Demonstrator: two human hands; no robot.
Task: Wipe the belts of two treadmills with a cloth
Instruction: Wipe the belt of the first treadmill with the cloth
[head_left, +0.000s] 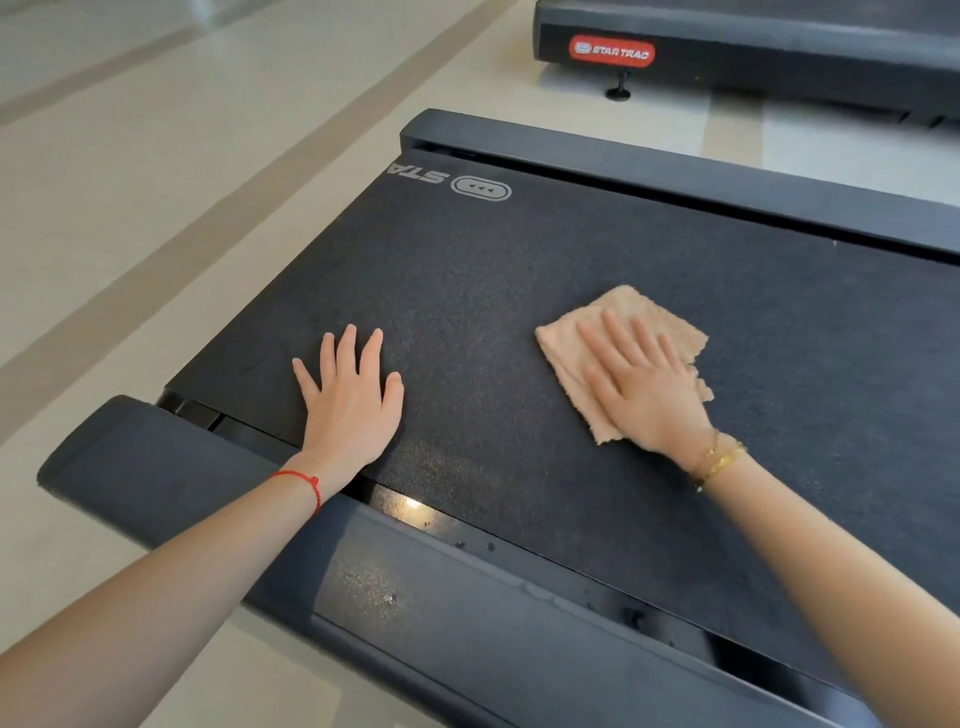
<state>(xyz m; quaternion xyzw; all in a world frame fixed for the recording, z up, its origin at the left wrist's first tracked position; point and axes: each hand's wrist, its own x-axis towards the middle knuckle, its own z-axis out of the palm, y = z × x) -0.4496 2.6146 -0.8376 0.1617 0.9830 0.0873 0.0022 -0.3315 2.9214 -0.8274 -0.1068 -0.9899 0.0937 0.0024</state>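
While left hand (350, 400) rests flat (belt (519, 270)), right hand (641, 387) presses cloth (566, 345).

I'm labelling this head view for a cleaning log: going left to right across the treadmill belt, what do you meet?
Red string bracelet → left hand flat on the belt → tan cloth → right hand pressing it → gold bracelet.

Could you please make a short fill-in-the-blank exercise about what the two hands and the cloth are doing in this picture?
1. The right hand presses the ____ flat on the belt.
2. The left hand lies flat on the belt and holds ____.
3. A ____ string is tied round the left wrist.
4. The label on the second treadmill has a ____ background.

Missing words: cloth; nothing; red; red
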